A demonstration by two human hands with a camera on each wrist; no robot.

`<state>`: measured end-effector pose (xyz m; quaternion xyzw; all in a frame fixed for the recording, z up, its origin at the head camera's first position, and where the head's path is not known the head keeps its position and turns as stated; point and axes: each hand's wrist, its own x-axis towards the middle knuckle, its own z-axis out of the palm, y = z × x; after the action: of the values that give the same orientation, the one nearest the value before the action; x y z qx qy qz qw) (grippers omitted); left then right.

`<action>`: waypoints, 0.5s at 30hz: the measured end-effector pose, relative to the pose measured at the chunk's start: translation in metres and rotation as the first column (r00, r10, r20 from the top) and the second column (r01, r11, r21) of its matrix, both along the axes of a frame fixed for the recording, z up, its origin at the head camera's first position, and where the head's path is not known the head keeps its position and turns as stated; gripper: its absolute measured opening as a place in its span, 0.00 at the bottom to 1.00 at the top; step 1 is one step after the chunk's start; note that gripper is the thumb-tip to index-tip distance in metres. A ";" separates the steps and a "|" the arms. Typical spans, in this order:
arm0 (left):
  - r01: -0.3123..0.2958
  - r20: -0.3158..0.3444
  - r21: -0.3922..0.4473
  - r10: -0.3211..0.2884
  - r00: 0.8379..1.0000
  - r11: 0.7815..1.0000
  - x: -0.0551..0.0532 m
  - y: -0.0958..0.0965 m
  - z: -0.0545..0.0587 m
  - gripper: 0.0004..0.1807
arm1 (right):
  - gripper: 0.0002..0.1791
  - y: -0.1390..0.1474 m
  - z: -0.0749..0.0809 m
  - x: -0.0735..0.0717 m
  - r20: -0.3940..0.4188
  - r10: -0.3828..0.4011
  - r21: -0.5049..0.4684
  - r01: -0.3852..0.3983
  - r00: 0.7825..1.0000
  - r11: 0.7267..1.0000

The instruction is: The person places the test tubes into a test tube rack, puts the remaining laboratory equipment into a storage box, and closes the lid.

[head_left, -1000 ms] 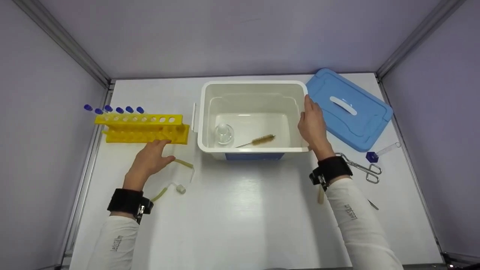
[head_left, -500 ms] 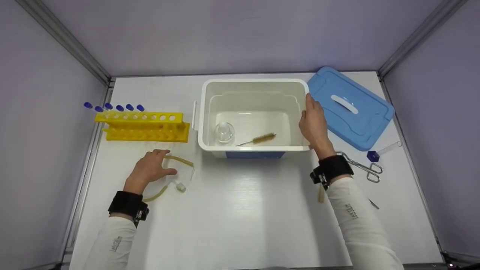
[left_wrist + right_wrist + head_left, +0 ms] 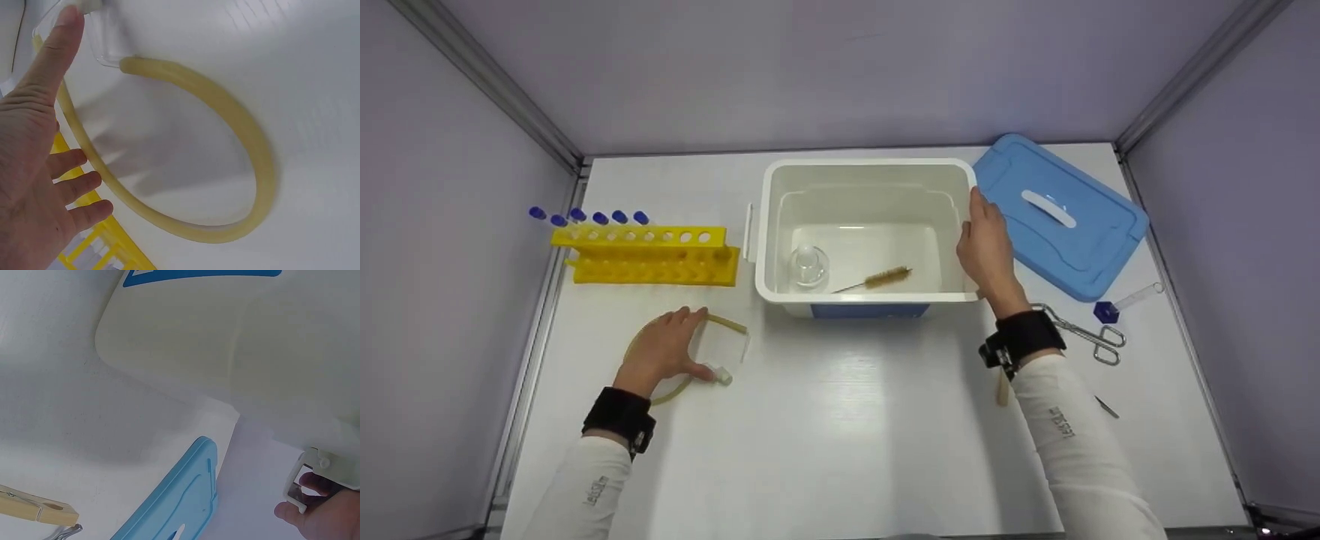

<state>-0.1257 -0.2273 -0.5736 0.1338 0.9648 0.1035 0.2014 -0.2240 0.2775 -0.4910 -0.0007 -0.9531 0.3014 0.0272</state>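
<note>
My left hand (image 3: 664, 349) spreads its fingers over a loop of yellowish rubber tubing (image 3: 261, 169) on the white table. Its fingertips lie along one side of the loop, and the thumb reaches the pale stopper (image 3: 723, 376). Bent glass tubes (image 3: 97, 50) join the stopper and the tubing. At the right side of a white storage bin (image 3: 870, 298), my right hand (image 3: 986, 244) holds the rim, with fingers around the white side latch (image 3: 293, 481). Inside the bin are a glass vessel (image 3: 808, 268) and a bristly test tube brush (image 3: 887, 277).
A yellow test tube rack (image 3: 652, 274) with several blue-capped tubes stands back left. Right of the bin lie a blue lid (image 3: 1080, 240), a blue-based cylinder (image 3: 1106, 312), metal tongs (image 3: 1084, 336) and tweezers (image 3: 1107, 407). A wooden test tube clamp (image 3: 53, 512) is near my right wrist.
My left hand has come back from the rack's front edge and down onto the tubing, its thumb now at the stopper. My right hand stays at the bin's side.
</note>
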 end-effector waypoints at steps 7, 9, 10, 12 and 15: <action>0.005 -0.014 -0.090 -0.007 1.000 0.996 0.003 0.002 -0.006 0.64 | 0.33 0.000 0.001 0.000 -0.016 0.003 0.016 -0.002 1.000 1.000; -0.002 0.000 -0.106 0.002 1.000 0.994 0.002 0.004 -0.007 0.64 | 0.33 -0.001 0.000 0.000 -0.022 0.007 0.021 -0.007 1.000 1.000; -0.003 0.006 -0.110 0.004 1.000 0.994 0.001 0.005 -0.007 0.63 | 0.33 -0.001 0.000 0.000 -0.028 0.010 0.024 -0.010 1.000 1.000; -0.009 0.006 -0.109 0.010 1.000 0.994 0.000 0.006 -0.007 0.62 | 0.32 -0.001 0.000 0.000 -0.033 0.011 0.021 -0.010 0.999 1.000; -0.018 -0.002 -0.096 0.018 1.000 0.995 -0.003 0.006 -0.006 0.58 | 0.32 -0.001 0.000 0.000 -0.037 0.011 0.013 -0.010 0.999 1.000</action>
<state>-0.1286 -0.2212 -0.5793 0.1152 0.9699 0.0590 0.2061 -0.2238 0.2767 -0.4911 0.0102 -0.9544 0.2952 0.0434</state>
